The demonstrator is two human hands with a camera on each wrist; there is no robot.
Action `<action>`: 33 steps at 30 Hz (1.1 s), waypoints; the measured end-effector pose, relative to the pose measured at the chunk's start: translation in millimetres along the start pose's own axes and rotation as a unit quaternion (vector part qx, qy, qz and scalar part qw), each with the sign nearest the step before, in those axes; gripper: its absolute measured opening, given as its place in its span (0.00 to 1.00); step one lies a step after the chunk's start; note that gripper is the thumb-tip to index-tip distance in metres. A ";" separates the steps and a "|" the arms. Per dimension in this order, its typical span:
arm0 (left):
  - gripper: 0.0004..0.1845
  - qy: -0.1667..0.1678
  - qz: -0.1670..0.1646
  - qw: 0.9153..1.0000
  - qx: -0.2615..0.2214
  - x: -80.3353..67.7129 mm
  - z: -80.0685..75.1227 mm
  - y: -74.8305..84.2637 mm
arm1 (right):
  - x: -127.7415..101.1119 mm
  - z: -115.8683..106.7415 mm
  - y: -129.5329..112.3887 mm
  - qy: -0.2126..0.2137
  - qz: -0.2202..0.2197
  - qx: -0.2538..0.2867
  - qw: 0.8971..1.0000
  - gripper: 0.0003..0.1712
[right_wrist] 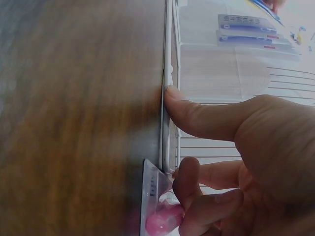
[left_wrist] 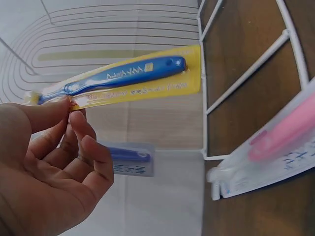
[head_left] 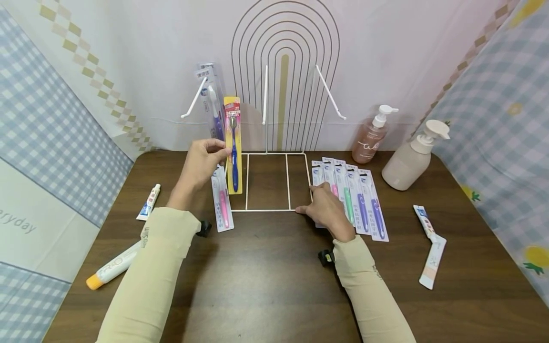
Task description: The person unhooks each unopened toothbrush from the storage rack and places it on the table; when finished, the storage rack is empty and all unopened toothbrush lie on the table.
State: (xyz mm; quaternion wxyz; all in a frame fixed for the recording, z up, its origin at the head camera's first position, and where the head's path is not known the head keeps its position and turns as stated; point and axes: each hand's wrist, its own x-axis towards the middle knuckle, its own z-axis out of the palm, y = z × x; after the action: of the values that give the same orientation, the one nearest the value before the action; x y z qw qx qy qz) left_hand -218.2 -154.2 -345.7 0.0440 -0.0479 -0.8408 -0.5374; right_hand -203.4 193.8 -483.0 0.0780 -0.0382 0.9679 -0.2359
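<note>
The yellow-carded blue toothbrush pack [head_left: 233, 143] is pinched at its top by thumb and fingertips of the left hand [head_left: 202, 159], just below the rack's left hook [head_left: 192, 104], where two packs already hang. With so light a pinch the card could easily be twisted or dropped. The wire rack [head_left: 274, 181] is steadied by the right hand [head_left: 326, 207], thumb pressed on the base corner, fingers curled over a pink pack; if that's eased, the rack could get nudged.
</note>
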 end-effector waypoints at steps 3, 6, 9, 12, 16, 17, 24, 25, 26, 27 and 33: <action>0.12 -0.022 -0.009 1.000 0.014 -1.9 1.5 -9.0 | -1.3 -0.8 -1.3 0.002 0.000 0.000 1.000 0.59; 0.13 -0.047 -0.015 0.998 0.034 -4.5 1.9 -18.6 | -4.2 -2.5 -3.2 0.004 0.000 0.003 1.000 0.59; 0.13 -0.064 -0.019 0.997 0.046 -8.4 1.4 -28.9 | -3.0 -2.1 -2.0 0.003 0.001 0.004 1.000 0.60; 0.13 -0.082 -0.035 0.995 0.045 -13.9 -0.7 -38.2 | 0.9 0.2 1.0 0.001 0.003 0.000 1.000 0.60; 0.13 -0.104 -0.074 0.991 0.041 -21.3 -4.6 -48.2 | 4.1 2.3 3.7 -0.002 0.003 -0.005 1.000 0.61; 0.13 -0.109 -0.083 0.990 0.043 -22.9 -6.0 -50.2 | 4.2 2.4 3.8 -0.003 0.003 -0.005 1.000 0.61; 0.15 -0.128 -0.159 0.977 0.057 -31.1 -22.0 -62.8 | 0.6 -1.7 -0.7 -0.001 0.005 -0.006 1.000 0.60; 0.15 -0.127 -0.174 0.975 0.056 -31.9 -24.5 -64.2 | -0.5 -2.8 -1.9 0.000 0.005 -0.006 1.000 0.60; 0.16 -0.124 -0.189 0.973 0.054 -32.8 -26.6 -65.2 | -1.9 -3.8 -3.1 0.001 0.006 -0.004 1.000 0.60; 0.16 -0.121 -0.203 0.970 0.052 -33.4 -28.7 -66.4 | -3.4 -5.0 -4.3 0.001 0.004 -0.002 1.000 0.59; 0.12 -0.101 -0.249 0.962 0.045 -36.0 -34.5 -70.4 | -10.7 -9.3 -10.5 0.005 -0.004 0.006 1.000 0.57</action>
State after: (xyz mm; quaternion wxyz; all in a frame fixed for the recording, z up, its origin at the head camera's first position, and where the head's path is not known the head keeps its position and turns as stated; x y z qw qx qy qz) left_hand -190.7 -216.1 -399.1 -0.1742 0.1105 -0.8494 -0.4858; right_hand -194.0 189.9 -468.5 0.0721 -0.0406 0.9667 -0.2423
